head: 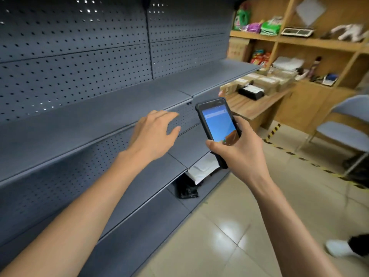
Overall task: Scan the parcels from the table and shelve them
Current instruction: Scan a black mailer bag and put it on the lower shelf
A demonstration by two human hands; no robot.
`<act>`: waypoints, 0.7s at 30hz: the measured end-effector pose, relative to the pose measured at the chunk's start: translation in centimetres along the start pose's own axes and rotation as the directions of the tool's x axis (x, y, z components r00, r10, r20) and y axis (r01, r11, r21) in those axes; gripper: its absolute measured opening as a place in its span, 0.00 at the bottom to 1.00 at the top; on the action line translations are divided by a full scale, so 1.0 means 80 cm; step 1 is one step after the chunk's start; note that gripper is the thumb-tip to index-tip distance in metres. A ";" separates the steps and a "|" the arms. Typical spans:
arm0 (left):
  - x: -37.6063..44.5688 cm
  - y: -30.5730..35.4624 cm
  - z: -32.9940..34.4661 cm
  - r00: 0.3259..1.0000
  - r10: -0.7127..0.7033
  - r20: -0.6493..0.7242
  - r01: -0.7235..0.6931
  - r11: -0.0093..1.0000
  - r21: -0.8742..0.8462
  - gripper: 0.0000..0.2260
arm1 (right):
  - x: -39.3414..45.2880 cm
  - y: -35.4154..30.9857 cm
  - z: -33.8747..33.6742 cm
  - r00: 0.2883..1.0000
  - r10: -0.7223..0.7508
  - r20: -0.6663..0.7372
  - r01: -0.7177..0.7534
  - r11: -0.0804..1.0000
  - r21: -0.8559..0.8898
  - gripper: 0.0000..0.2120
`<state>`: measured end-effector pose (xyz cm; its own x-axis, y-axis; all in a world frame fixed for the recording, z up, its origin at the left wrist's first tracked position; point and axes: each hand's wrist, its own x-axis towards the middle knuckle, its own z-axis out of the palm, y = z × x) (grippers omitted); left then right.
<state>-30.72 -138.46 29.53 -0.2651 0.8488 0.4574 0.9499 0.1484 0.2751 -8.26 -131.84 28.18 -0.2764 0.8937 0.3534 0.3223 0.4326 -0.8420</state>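
The right hand (239, 144) grips the scanner (217, 124) screen-up for reading, while the left hand (153, 132) hovers spread, holding nothing, over the grey shelf's front edge (79, 156).

Two bare hands, left hand (154, 132) and right hand (239, 148), one handheld scanner (217, 124), one white parcel (203, 168) and one black parcel (186, 191) shelved, perhaps eight boxes (265, 80) on one table (255, 107), one chair (345, 132)
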 end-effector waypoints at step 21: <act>0.176 0.243 0.272 0.938 0.259 0.232 -0.203 0.950 -0.238 0.19 | 0.081 0.227 -0.223 0.931 0.250 -0.267 -0.273 0.960 -0.054 0.29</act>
<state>-12.38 -112.57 22.89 0.0359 0.9519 0.3044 0.9164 -0.1528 0.3699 11.95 -116.10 22.47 0.0646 0.9717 0.2271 0.4340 0.1775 -0.8832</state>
